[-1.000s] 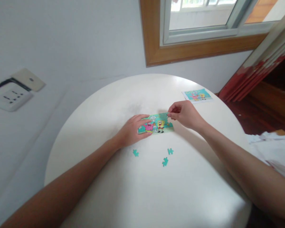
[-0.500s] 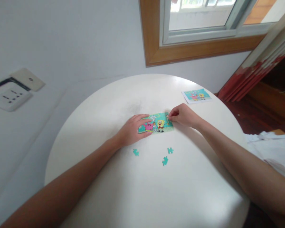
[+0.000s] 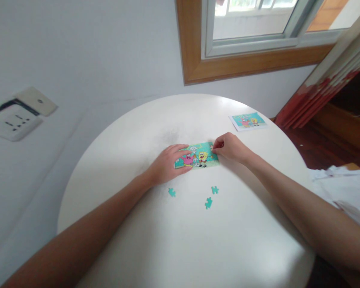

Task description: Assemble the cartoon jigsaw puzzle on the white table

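A small cartoon jigsaw puzzle (image 3: 199,157) lies near the middle of a round white table (image 3: 180,240). My left hand (image 3: 168,163) lies flat on the puzzle's left end, fingers stretched over it. My right hand (image 3: 230,147) is at the puzzle's upper right corner, its fingers pinched and pressing down there; what is between them is hidden. Three loose teal pieces lie in front of the puzzle: one (image 3: 171,192) on the left, one (image 3: 215,190) on the right and one (image 3: 209,203) nearer to me.
A printed reference picture (image 3: 248,120) of the same cartoon lies at the table's far right edge. A wall socket (image 3: 13,125) is on the wall at left. A wooden-framed window (image 3: 258,36) is behind the table, a curtain (image 3: 327,80) at right, white cloth (image 3: 345,188) beside my right arm.
My right hand has lowered from above the puzzle's upper right corner onto it and now presses there. My left hand and the loose pieces have stayed put.
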Demonstrator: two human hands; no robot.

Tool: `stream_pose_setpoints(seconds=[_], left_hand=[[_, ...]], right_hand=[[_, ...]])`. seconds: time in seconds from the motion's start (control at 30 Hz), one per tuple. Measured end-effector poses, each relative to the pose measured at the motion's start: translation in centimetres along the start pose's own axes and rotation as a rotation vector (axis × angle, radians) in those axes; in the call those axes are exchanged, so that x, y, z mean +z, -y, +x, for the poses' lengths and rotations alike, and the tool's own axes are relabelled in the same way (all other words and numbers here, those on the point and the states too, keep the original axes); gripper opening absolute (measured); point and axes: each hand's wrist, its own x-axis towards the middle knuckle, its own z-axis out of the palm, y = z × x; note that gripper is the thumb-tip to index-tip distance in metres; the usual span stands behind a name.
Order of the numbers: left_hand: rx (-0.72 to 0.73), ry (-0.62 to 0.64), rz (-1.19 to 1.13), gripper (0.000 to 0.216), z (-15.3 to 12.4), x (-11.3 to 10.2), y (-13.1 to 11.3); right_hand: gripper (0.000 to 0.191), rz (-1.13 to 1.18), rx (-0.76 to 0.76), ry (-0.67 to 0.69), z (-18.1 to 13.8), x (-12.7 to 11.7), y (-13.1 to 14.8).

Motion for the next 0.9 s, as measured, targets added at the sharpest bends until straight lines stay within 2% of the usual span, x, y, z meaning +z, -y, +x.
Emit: stream_pose_setpoints(seconds=[0.1, 0.17, 0.3, 0.37, 0.47, 0.63, 0.9], left_hand=[[-0.002, -0.004, 0.000, 0.050, 0.0, 0.0, 0.0], [-0.005, -0.007, -0.002, 0.050, 0.0, 0.0, -0.1], [-0.010, -0.011, -0.010, 0.050, -0.1, 0.0, -0.1], [-0.010, -0.012, -0.010, 0.049, -0.1, 0.0, -0.1], [-0.010, -0.014, -0.011, 0.050, -0.2, 0.0, -0.1], [-0.018, -0.008, -0.015, 0.050, -0.1, -0.1, -0.3], [-0.016, -0.002, -0.006, 0.049, -0.1, -0.2, -0.3]], right_hand=[[0.006, -0.054, -0.014, -0.012, -0.5, -0.7, 0.9], [0.006, -0.101, -0.101, 0.034, -1.4, -1.4, 2.0], [0.017, -0.152, -0.413, 0.339, -4.1, -2.4, 4.7], [0.020, -0.178, -0.492, 0.487, -5.5, -2.4, 5.8], [0.019, -0.245, -0.552, 0.606, -7.1, -1.7, 7.1], [0.008, -0.374, -0.653, 0.657, -8.4, -0.4, 8.3], [0.013, -0.382, -0.743, 0.661, -9.3, 0.7, 8.7]])
